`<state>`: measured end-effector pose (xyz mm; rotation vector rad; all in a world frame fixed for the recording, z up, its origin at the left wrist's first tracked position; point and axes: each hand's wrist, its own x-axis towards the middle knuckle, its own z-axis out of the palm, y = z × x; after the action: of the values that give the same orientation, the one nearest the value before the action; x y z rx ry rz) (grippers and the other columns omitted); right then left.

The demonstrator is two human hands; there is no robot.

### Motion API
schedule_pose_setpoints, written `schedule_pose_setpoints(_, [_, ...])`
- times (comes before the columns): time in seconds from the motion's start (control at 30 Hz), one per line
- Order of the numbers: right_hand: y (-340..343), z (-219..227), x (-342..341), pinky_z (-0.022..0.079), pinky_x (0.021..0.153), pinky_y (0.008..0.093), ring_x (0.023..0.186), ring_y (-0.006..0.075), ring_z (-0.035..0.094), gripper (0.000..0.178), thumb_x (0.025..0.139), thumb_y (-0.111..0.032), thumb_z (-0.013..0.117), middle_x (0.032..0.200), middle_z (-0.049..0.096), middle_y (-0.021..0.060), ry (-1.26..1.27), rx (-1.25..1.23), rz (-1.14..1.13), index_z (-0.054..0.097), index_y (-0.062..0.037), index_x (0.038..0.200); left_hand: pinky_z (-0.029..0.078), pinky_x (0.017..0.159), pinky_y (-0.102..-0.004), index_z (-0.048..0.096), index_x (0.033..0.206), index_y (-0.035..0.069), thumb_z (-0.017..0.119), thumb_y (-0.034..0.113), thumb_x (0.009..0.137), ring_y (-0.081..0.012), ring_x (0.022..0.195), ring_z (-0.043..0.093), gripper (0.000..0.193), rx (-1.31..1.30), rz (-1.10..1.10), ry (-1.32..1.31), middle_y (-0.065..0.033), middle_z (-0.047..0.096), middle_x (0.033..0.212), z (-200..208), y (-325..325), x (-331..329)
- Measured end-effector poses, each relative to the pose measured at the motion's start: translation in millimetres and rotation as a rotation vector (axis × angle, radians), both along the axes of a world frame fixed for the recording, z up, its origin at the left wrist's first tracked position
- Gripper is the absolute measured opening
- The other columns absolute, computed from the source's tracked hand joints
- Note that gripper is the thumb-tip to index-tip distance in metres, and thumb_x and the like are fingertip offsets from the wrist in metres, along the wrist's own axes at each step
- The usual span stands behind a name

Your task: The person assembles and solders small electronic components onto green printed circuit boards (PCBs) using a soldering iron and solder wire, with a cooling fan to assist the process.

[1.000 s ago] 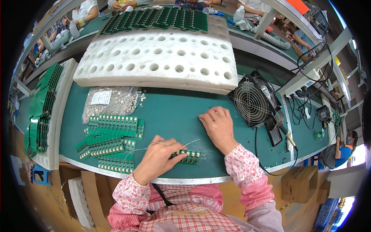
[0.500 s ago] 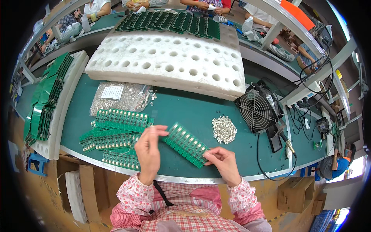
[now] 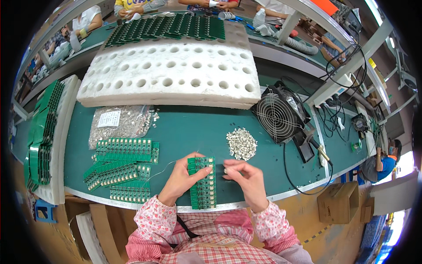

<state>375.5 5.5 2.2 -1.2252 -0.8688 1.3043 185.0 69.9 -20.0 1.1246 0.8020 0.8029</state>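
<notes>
My left hand [image 3: 179, 179] grips a green circuit board panel [image 3: 203, 194], its thumb across the face. The panel stands lengthwise toward me over the table's front edge, with a row of small white connectors along its right side. Just right of the panel, my right hand [image 3: 249, 181] has thumb and fingers pinched together; whatever is between them is too small to make out. Beyond it lies a heap of small white connectors [image 3: 241, 144]. More green panels [image 3: 124, 150] lie stacked left of my left hand, with a thin pale wire near them.
A clear bag of small parts [image 3: 121, 124] lies behind the stacked panels. White foam blocks [image 3: 169, 94] with holes carry rows of boards at the back, and another foam block [image 3: 66, 132] stands at left. At right are a black fan [image 3: 278, 115] and a soldering iron [image 3: 321, 152] with its cable.
The panel has turned from slanted to lengthwise toward me, held by my left hand alone. My right hand has let go of its end and now pinches beside it. The view has shifted slightly.
</notes>
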Motion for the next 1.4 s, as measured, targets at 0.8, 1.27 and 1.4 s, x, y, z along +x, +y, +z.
schedule_pose_setpoints(0.8, [15.7, -29.7, -19.2, 0.053, 0.072, 0.0245, 0.082, 0.0108, 0.062, 0.012, 0.093, -0.009, 0.060, 0.089, 0.063, 0.0073, 0.080, 0.048, 0.031, 0.052, 0.0000, 0.093, 0.047, 0.067, -0.0224, 0.058, 0.095, 0.003, 0.074, 0.007, 0.079, -0.0052, 0.076, 0.058, 0.023, 0.186, -0.027, 0.134, -0.0001, 0.063, 0.084, 7.6, -9.4, 1.5])
schedule_pose_setpoints(1.27, [15.9, -31.8, -15.9, 0.050, 0.074, 0.0228, 0.082, 0.0092, 0.059, 0.020, 0.092, -0.011, 0.062, 0.088, 0.061, 0.0067, 0.000, 0.116, 0.013, 0.051, 0.0031, 0.102, 0.049, 0.073, -0.0252, 0.060, 0.101, 0.002, 0.075, 0.007, 0.077, -0.0087, 0.084, 0.059, 0.029, 0.176, 0.021, 0.117, -0.0023, 0.062, 0.091, 9.4, -19.3, 5.6])
schedule_pose_setpoints(1.4, [27.0, 8.0, -14.0, 0.049, 0.073, 0.0225, 0.081, 0.0094, 0.060, 0.027, 0.090, -0.014, 0.065, 0.086, 0.062, 0.0048, -0.572, 0.411, -0.125, 0.055, 0.0027, 0.109, 0.048, 0.077, -0.0261, 0.060, 0.105, 0.002, 0.074, 0.006, 0.078, -0.0102, 0.087, 0.059, 0.030, 0.261, -0.048, 0.237, -0.0030, 0.062, 0.092, 18.6, -20.0, 3.7])
